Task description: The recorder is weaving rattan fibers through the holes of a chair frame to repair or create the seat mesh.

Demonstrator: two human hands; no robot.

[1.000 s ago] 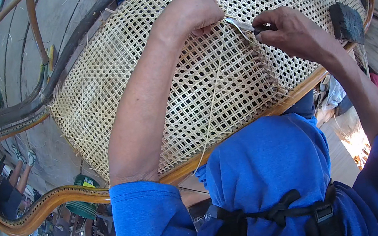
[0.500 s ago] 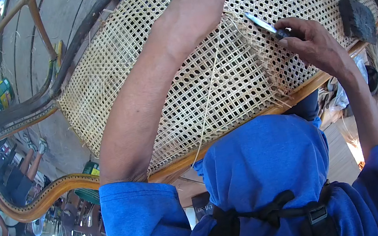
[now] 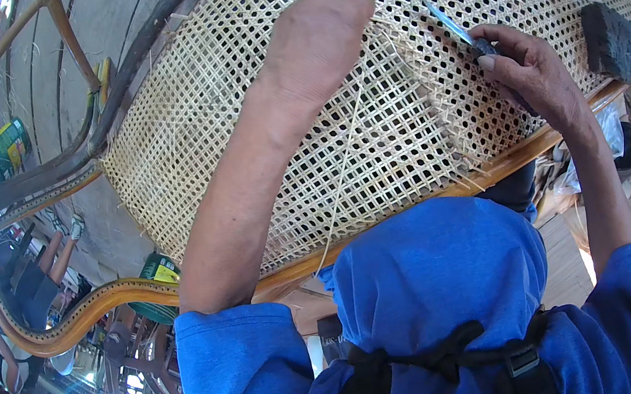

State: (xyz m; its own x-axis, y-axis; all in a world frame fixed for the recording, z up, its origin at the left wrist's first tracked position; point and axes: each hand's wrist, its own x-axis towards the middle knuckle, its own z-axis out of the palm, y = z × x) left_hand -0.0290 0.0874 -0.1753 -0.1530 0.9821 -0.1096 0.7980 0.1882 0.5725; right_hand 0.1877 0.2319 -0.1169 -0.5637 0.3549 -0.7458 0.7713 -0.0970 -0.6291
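One knife (image 3: 459,30), one block (image 3: 612,46), two buckets (image 3: 6,149) (image 3: 162,268) show.

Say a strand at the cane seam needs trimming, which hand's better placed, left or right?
Probably the right hand: it holds the knife by its dark handle, just right of the seam. The left hand is at the woven cane, fingertips hidden, no tool showing.

You are holding your short-sleeved blue-clad left arm (image 3: 241,196) diagonally forward, your bare left hand (image 3: 322,41) showing its back; your bare right hand (image 3: 529,72) is gripping, thumb opposite curled fingers.
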